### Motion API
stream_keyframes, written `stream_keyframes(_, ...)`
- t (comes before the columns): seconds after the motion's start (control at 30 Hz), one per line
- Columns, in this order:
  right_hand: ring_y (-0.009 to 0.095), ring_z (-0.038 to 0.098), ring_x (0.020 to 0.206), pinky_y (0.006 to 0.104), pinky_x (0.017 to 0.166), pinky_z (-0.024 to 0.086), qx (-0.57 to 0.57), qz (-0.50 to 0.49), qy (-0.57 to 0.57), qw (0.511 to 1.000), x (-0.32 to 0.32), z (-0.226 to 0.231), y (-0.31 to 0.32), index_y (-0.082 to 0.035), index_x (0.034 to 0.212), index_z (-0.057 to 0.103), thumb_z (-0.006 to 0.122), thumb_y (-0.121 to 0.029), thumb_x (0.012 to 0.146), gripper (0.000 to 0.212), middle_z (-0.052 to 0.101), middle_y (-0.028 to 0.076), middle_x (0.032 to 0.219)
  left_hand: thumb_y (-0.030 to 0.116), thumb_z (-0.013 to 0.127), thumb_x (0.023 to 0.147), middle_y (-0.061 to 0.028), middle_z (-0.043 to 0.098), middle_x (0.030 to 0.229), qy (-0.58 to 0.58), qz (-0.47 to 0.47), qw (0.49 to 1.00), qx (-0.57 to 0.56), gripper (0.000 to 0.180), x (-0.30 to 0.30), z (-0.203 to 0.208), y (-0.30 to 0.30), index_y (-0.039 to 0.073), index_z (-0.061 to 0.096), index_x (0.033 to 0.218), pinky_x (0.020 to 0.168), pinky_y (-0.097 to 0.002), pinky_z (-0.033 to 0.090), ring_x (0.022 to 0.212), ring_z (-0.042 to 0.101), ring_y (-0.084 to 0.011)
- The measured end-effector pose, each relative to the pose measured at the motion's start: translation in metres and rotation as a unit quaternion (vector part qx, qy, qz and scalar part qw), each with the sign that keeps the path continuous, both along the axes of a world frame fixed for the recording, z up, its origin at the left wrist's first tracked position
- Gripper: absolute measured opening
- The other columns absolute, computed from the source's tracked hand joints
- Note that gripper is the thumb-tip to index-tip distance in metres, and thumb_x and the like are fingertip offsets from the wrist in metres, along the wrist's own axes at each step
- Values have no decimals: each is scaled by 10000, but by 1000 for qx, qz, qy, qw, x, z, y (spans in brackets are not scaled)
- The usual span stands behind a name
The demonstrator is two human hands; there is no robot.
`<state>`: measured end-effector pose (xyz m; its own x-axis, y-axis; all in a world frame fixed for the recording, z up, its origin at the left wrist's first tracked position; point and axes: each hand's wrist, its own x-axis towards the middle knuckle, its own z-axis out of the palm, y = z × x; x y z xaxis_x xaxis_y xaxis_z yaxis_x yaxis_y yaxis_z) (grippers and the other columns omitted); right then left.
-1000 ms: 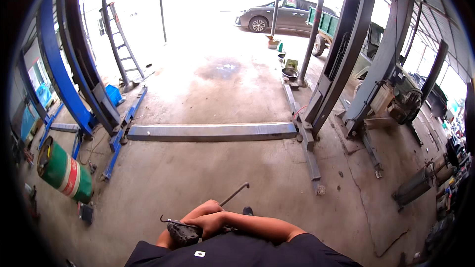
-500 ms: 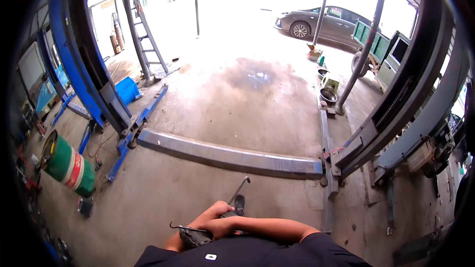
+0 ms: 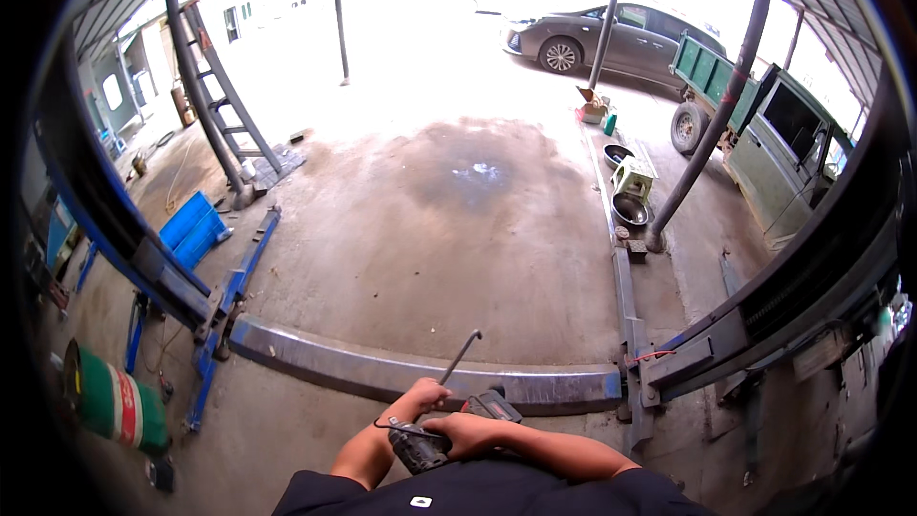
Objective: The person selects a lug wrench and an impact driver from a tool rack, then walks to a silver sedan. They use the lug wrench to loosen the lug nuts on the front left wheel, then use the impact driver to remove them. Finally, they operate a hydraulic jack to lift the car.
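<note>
Rod [image 3: 461, 357], bent at tip, clamped in our left grip [image 3: 426, 395], slanting up and away from us; our right grip [image 3: 466, 433] wrapped round power tool [image 3: 417, 451], battery [image 3: 493, 407] showing beyond knuckles; thin hook [image 3: 392, 427] by tool body, whether joined to it we cannot tell; both hands close together before our torso; beam [image 3: 330, 355] across floor [image 3: 411, 272] ahead of us; crate [image 3: 194, 231] and drum [image 3: 95, 399] leftward; stool [image 3: 632, 175] between bowls rightward; car [image 3: 626, 43] and truck [image 3: 785, 158] farther off
</note>
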<state>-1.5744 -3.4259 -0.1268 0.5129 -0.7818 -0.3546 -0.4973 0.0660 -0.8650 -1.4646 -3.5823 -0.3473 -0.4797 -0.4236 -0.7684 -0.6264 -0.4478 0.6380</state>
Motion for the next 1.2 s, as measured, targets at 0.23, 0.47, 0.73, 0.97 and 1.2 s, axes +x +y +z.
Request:
stream_keyframes(0.23, 297, 676, 955, 391, 844, 532, 29, -121, 16, 992, -248, -37, -177, -39, 1470, 455, 690, -129, 716, 795, 686, 205, 1041, 157, 782, 813, -90, 639, 644, -207, -32, 974, -83, 193, -57, -90, -184, 16, 652, 791, 430, -367, 439, 499, 585, -190)
stream_keyframes(0.47, 187, 638, 760, 353, 724, 542, 116, -253, 5, 960, -470, -95, -361, -27, 1220, 607, 746, -105, 691, 552, 689, 92, 873, 136, 759, 815, -91, 613, 640, -376, 49, 925, -8, 177, -45, -56, -253, 15, 636, 777, 422, -401, 413, 483, 549, -199)
stream_keyframes(0.73, 186, 640, 773, 342, 755, 538, 166, -385, 126, 899, -646, -200, -526, -55, 1222, 639, 760, -121, 640, 597, 685, 61, 857, 92, 704, 824, -148, 659, 751, -510, 312, 798, 75, 131, -108, -124, -343, -20, 671, 884, 510, -448, 462, 623, 636, -280)
stream_keyframes(0.97, 187, 657, 869, 350, 826, 540, 275, -581, 98, 760, -765, -298, -659, -14, 1120, 680, 776, -105, 639, 499, 711, 74, 955, 70, 660, 809, -141, 555, 644, -372, 388, 828, 162, 91, -236, -209, -662, 14, 595, 840, 415, -470, 376, 504, 536, -269)
stream_keyframes(1.2, 233, 696, 830, 377, 769, 551, 385, -636, 124, 657, -877, -299, -848, 44, 971, 728, 792, -234, 673, 413, 741, 131, 928, 131, 697, 846, -35, 466, 586, -238, 319, 917, -17, 167, -492, -142, -1114, 86, 538, 820, 365, -400, 343, 427, 435, -185)
